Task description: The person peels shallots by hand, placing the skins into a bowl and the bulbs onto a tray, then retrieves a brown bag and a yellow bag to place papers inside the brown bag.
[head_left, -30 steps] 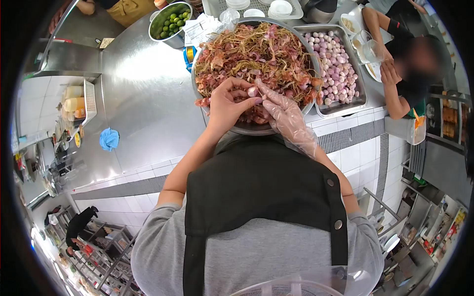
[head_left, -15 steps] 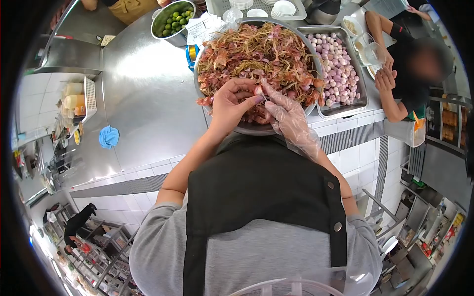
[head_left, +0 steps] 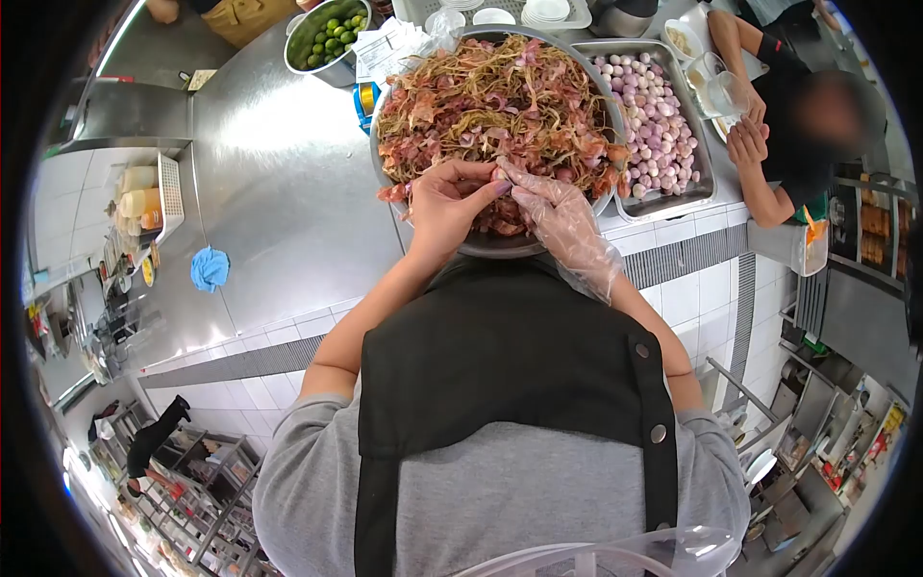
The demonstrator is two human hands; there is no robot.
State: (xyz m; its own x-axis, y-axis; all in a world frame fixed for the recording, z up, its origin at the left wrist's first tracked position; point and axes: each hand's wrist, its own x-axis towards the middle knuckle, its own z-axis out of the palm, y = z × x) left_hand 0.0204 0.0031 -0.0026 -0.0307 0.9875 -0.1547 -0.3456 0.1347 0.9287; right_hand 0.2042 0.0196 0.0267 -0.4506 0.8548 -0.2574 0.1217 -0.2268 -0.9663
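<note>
pinching shallot (head_left: pixel 500 175) between bent fingers (head_left: pixel 469 171)

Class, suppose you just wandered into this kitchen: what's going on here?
A person in a dark apron has a small bulb pinched in the bare left hand, while the gloved right hand meets it; any tool there is too small to make out. Both are over the near side of a metal bowl heaped with reddish skins. To its right, a tray holds many pale-purple bulbs.
</note>
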